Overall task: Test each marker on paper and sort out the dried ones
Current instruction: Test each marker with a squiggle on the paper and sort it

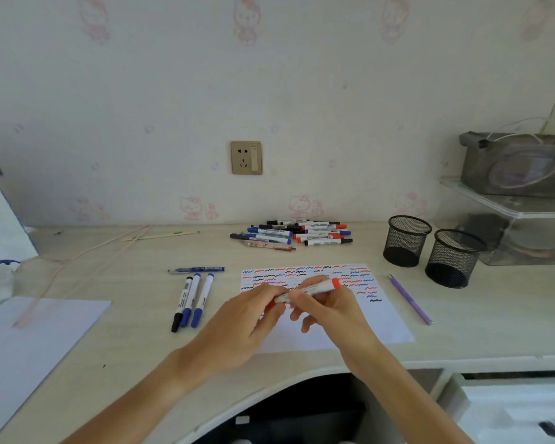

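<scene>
A red marker (pixel 318 287) with a white barrel is held over the test paper (pixel 382 318), which carries several rows of red, blue and black squiggles. My right hand (pixel 327 306) grips the barrel. My left hand (pixel 250 318) grips the marker's left end, where a bit of red shows under the fingers. A pile of several markers (pixel 293 235) lies at the back of the desk. Three markers (pixel 191 299), one black and two blue, lie side by side left of the paper, with a blue pen (pixel 196 270) above them.
Two black mesh pen cups (pixel 406 240) (pixel 452 257) stand at the right, a purple pencil (pixel 410 299) beside the paper. Another white sheet (pixel 29 341) lies at the left. A clear shelf with a grey bag (pixel 516 165) is at the far right.
</scene>
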